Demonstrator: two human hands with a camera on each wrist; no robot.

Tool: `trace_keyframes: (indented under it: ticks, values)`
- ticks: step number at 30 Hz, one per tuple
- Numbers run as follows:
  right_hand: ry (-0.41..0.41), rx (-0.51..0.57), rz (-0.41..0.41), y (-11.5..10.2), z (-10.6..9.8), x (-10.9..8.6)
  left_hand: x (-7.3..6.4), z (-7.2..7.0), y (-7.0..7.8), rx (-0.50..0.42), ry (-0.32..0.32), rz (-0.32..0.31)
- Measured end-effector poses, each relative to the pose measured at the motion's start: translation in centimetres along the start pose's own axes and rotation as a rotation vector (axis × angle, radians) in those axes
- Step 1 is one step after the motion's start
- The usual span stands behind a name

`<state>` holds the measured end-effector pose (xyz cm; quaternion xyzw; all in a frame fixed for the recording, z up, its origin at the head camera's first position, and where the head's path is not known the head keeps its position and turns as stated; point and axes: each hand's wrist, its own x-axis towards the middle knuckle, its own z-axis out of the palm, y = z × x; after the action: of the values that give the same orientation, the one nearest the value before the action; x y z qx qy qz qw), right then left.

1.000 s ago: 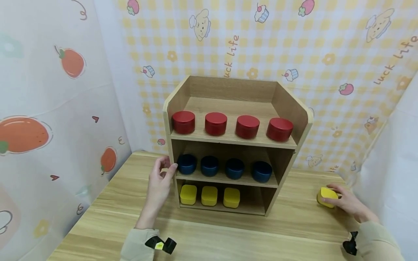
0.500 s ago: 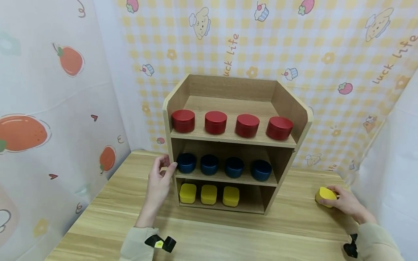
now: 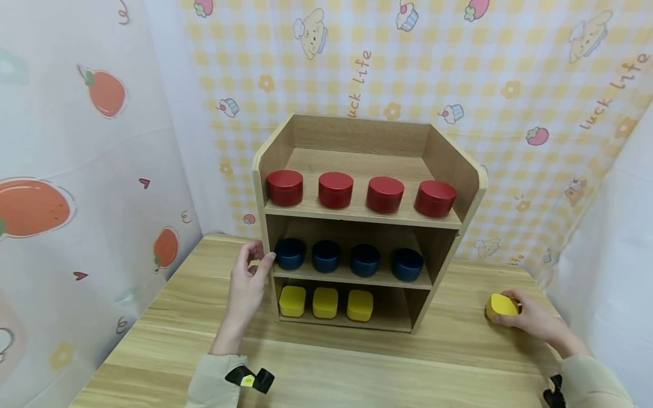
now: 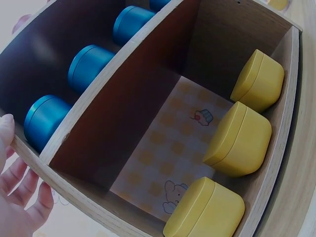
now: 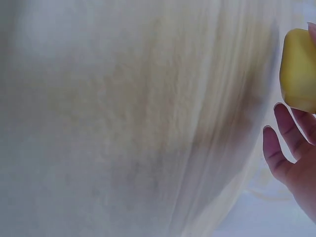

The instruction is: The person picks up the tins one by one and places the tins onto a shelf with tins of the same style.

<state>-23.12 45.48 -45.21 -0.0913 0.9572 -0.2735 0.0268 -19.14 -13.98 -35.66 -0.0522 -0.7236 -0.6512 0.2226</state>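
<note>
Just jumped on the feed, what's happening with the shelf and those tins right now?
A person steadies a small wooden shelf unit with the left hand, which grips its left front edge. The right hand holds a yellow tin on the table, to the right of the unit. The top shelf has four red tins, the middle four blue tins, and the bottom three yellow tins with a free space at its right end.

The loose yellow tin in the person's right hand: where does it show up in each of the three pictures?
Head: the loose yellow tin sits on the table at the far right, gripped by the right hand.
Left wrist: not in it; only the three shelved yellow tins show.
Right wrist: at the right edge, top.
Shared landmark: the right hand's fingers beside the tin.
</note>
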Motion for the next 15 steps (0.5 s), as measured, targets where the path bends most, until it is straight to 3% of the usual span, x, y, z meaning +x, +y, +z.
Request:
trace_keyframes:
  ticks: [5,10,15]
  values:
    - [0.016,0.015,-0.056,-1.4,0.6,-0.1,0.1,-0.1,0.0,0.011,0.002,0.011]
    - [-0.028,0.053,-0.078,-3.0,1.6,-0.5,0.1,-0.1,0.1,0.011,0.0,0.011]
    - [-0.059,0.086,-0.156,-4.6,2.6,-0.9,0.0,-0.1,0.0,0.003,0.004,0.012]
